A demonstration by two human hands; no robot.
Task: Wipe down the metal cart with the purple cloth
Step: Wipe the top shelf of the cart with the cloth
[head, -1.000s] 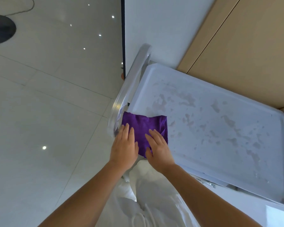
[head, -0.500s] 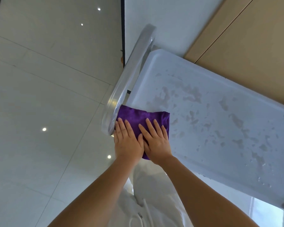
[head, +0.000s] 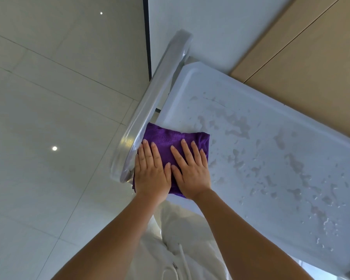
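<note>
Wiping step, barely begun: your left hand (head: 151,174) and right hand (head: 190,172) press flat, fingers (head: 185,150) spread, on the purple cloth (head: 170,138) at the metal cart (head: 271,138) top's near-left corner, beside the handle (head: 150,110). Next, push the cloth across the wet patches (head: 295,164).

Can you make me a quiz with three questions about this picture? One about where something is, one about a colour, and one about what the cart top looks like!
1. Where is the cloth?
A. on the floor
B. at the cart corner beside the handle
C. hanging on the wall

2. What colour is the cloth?
A. yellow
B. green
C. purple

3. How is the cart top?
A. spotted with wet patches
B. covered with boxes
C. dry all over

Answers: B, the cloth lies by the handle; C, it is purple under the left hand and right hand; A, patches dot the cart top.
</note>
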